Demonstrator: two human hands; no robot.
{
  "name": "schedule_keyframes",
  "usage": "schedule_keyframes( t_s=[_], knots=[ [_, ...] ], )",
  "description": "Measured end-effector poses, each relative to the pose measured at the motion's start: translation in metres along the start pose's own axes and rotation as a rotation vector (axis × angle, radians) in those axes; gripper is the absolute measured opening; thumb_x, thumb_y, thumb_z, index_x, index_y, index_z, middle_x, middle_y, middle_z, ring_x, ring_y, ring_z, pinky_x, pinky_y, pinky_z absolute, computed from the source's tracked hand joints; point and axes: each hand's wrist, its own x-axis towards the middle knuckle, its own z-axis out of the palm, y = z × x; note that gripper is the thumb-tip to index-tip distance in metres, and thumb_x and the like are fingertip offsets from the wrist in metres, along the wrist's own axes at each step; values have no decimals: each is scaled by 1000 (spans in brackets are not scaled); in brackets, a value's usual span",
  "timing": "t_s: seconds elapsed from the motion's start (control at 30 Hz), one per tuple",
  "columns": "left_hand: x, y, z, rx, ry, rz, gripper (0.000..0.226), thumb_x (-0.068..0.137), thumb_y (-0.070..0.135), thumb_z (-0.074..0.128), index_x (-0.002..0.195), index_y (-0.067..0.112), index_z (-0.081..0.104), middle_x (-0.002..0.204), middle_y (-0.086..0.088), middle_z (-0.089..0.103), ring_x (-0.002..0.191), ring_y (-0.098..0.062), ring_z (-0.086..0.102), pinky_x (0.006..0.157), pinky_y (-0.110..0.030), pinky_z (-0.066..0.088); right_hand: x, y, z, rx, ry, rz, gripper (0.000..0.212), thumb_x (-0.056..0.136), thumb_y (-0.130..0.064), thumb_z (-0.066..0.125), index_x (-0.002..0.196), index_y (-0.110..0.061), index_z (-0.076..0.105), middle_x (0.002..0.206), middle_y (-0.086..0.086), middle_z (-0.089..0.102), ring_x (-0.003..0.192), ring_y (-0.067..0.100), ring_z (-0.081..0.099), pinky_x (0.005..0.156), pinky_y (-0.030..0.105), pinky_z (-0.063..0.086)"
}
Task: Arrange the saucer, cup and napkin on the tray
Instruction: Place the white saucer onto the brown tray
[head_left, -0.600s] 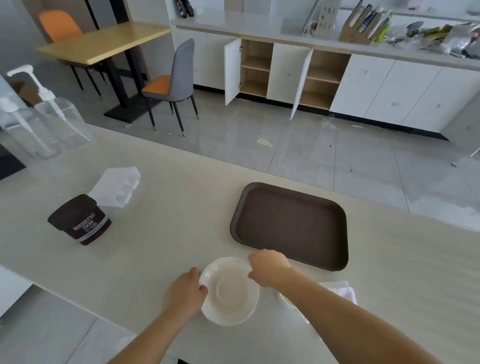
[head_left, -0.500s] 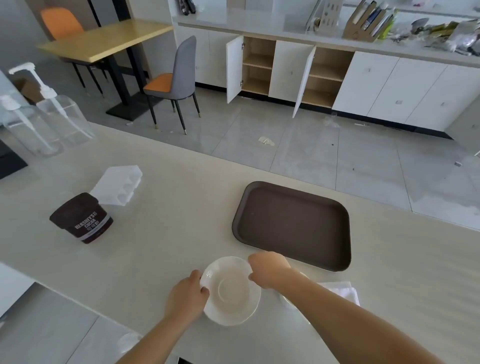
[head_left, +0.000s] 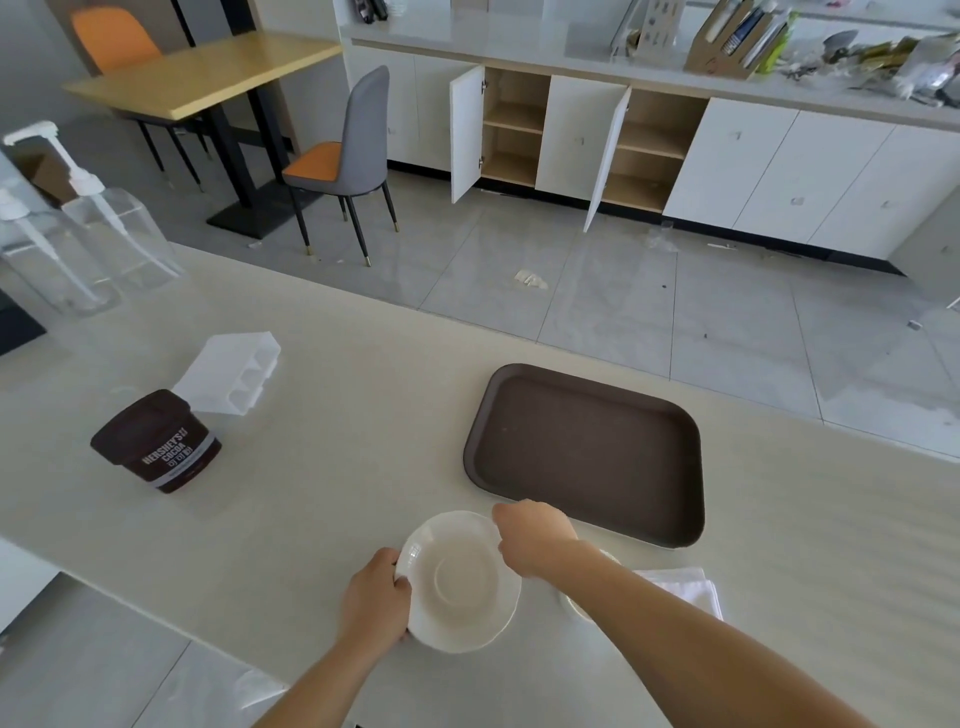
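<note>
A white saucer (head_left: 462, 582) lies near the counter's front edge. My left hand (head_left: 376, 603) grips its left rim and my right hand (head_left: 535, 535) pinches its upper right rim. An empty dark brown tray (head_left: 587, 447) sits just beyond, up and to the right. A folded white napkin (head_left: 685, 590) lies right of my right forearm. The white cup (head_left: 579, 605) is mostly hidden under that forearm, with only a sliver of rim showing.
A dark cocoa tub (head_left: 158, 441) and a white plastic mould (head_left: 231, 371) sit at the left of the counter. Two clear pump bottles (head_left: 78, 244) stand at the far left. The counter's far edge runs just behind the tray.
Both hands stay on the saucer in the same spot. The view has shifted slightly; nothing on the counter has moved.
</note>
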Motion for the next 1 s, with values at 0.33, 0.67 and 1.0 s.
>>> schedule_keyframes(
  t_s=[0.33,0.67,1.0],
  knots=[
    [20,56,2,-151,-27,46,28,86,6,44,97,27,58,88,1,67,66,-24,71,46,-27,55,15,35,-37,141,139,84,19,82,-8,48,95,-17,58,86,4,65,74,28,58,50,31,36],
    [62,114,18,-96,-75,121,35,69,13,40,91,28,63,82,0,68,77,-26,69,71,-46,61,52,80,-64,216,215,200,25,87,-10,48,104,-22,61,88,3,68,78,26,63,65,36,55],
    [85,134,38,-64,-87,117,24,78,10,44,96,19,58,84,1,62,77,-23,61,64,-35,49,83,104,-66,257,207,238,29,88,-10,48,110,-25,60,90,2,68,78,26,63,67,38,58]
  ],
)
